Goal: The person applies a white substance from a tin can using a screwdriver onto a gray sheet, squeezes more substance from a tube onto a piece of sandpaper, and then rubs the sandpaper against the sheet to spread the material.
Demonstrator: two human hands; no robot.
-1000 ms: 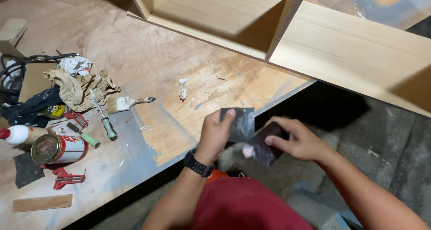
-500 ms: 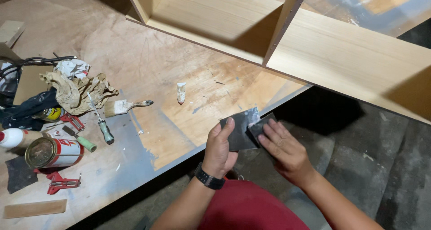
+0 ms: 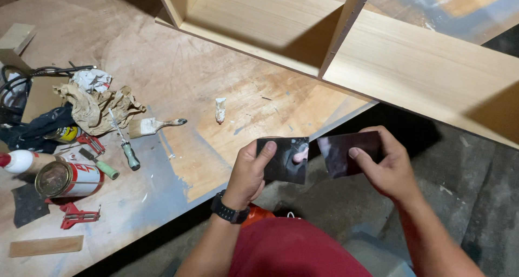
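Two dark sheets apart, one in each hand.
I see my left hand [image 3: 250, 171] pinching one dark sheet [image 3: 282, 159], my right hand [image 3: 386, 166] gripping the other sheet [image 3: 346, 152], both just off the workbench [image 3: 178, 88] edge; neither touches wood yet.

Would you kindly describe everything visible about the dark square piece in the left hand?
The dark square piece is thin, flat and glossy black, with pale reflections on its face; its material cannot be told. The left hand holds it by its left edge, thumb across the front, and a fingertip shows in reflection or from behind. It faces the camera, held in the air just off the workbench edge, beside a similar dark piece in the right hand. The two pieces sit close together without clearly touching.
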